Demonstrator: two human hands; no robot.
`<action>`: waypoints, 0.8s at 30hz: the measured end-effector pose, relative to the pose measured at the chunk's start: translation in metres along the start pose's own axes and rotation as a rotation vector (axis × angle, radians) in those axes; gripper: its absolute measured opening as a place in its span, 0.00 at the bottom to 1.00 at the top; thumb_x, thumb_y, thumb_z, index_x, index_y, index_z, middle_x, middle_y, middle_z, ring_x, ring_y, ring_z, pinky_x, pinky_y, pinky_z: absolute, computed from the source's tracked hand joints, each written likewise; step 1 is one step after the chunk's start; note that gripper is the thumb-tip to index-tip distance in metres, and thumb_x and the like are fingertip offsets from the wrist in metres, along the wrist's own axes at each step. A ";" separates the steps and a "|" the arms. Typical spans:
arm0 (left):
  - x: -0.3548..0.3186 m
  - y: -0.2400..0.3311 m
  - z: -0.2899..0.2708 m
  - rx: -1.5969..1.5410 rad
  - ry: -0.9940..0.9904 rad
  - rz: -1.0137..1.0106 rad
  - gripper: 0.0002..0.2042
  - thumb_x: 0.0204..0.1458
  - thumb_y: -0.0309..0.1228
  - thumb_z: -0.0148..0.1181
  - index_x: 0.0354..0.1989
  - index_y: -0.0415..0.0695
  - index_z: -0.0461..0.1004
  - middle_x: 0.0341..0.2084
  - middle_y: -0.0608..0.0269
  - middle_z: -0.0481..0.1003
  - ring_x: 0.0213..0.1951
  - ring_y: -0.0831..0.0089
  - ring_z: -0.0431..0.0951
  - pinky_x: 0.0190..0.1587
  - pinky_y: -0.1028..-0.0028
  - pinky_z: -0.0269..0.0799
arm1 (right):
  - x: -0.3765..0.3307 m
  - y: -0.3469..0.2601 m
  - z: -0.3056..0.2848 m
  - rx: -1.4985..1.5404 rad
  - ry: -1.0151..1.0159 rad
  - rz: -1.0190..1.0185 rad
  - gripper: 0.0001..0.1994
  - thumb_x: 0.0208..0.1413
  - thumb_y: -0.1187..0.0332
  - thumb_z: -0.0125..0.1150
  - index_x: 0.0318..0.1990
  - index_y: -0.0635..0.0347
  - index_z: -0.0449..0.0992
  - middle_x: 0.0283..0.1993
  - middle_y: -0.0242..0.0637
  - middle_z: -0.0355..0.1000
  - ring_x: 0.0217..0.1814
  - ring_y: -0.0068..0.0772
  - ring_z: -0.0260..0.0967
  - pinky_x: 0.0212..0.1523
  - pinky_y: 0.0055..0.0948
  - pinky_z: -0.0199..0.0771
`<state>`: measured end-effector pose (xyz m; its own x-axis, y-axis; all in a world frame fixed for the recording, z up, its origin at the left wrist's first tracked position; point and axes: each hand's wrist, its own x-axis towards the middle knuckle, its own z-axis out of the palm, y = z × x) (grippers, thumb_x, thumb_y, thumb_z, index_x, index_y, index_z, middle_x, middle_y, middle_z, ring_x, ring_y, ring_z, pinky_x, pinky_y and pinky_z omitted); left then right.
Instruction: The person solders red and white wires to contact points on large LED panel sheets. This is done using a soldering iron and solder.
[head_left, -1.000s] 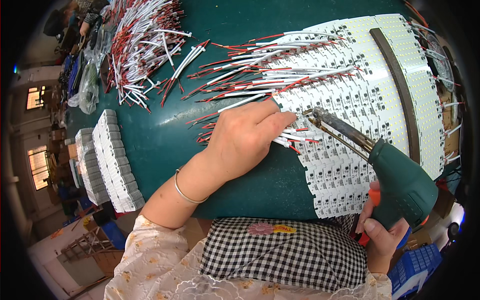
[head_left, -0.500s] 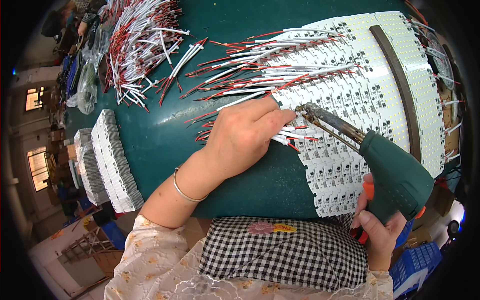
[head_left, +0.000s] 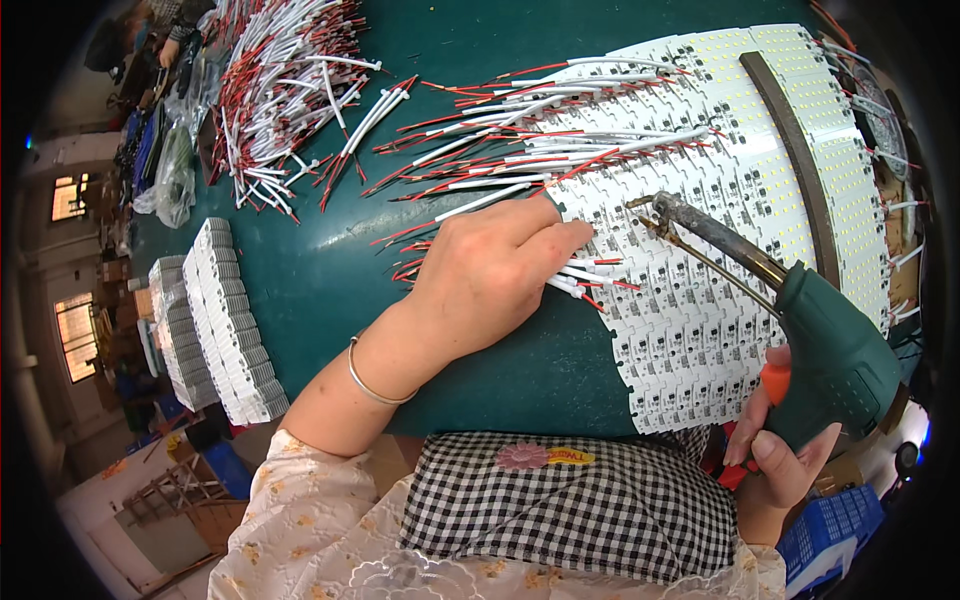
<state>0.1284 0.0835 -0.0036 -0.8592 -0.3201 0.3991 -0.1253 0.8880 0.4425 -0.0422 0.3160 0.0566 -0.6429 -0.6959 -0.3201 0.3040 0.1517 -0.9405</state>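
Observation:
In my right hand (head_left: pixel 785 455) is a dark green soldering gun (head_left: pixel 835 350) with an orange trigger. Its dark metal tip (head_left: pixel 650 207) points left, above the white circuit boards (head_left: pixel 690 330). My left hand (head_left: pixel 495 265) is closed at the left edge of the boards, thumb and forefinger pinched together. Out from under its fingers come several white-sleeved red wires (head_left: pixel 585 277), their ends lying toward the boards. More wires (head_left: pixel 600 147) lie across the upper boards, beyond my left hand. What exactly sits between the fingertips is hidden.
A big heap of red and white wires (head_left: pixel 285 100) lies at the far left of the green table (head_left: pixel 330 260). Nearer are stacks of white boards (head_left: pixel 230 330). A dark strip (head_left: pixel 797 165) lies over the boards at right. Blue crates (head_left: pixel 830 530) stand at lower right.
My right hand has drawn the soldering gun to the right and slightly nearer me, so its tip is farther from my left fingers. The left hand has hardly moved.

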 end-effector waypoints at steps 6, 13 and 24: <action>0.001 0.002 0.002 0.016 0.041 0.023 0.20 0.28 0.12 0.53 0.34 0.40 0.76 0.23 0.61 0.73 0.24 0.66 0.74 0.24 0.71 0.70 | -0.007 0.002 -0.008 -0.005 0.001 -0.005 0.36 0.40 0.67 0.67 0.53 0.81 0.56 0.22 0.43 0.64 0.12 0.23 0.60 0.11 0.19 0.65; 0.002 -0.008 0.004 -0.099 -0.019 0.042 0.21 0.25 0.11 0.51 0.32 0.40 0.77 0.23 0.61 0.74 0.25 0.66 0.74 0.26 0.73 0.69 | -0.015 0.004 -0.009 -0.034 0.024 -0.007 0.34 0.39 0.68 0.68 0.51 0.81 0.59 0.37 0.50 0.66 0.15 0.25 0.62 0.11 0.19 0.66; 0.000 -0.013 0.007 -0.164 0.003 0.069 0.21 0.26 0.10 0.50 0.32 0.40 0.78 0.24 0.60 0.75 0.25 0.66 0.74 0.26 0.73 0.69 | -0.015 -0.005 -0.008 -0.080 -0.119 0.245 0.21 0.41 0.76 0.61 0.46 0.70 0.66 0.27 0.43 0.67 0.24 0.28 0.64 0.25 0.23 0.66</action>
<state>0.1267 0.0743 -0.0148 -0.8613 -0.2616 0.4356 0.0166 0.8424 0.5386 -0.0398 0.3312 0.0654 -0.4684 -0.7087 -0.5276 0.3806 0.3771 -0.8444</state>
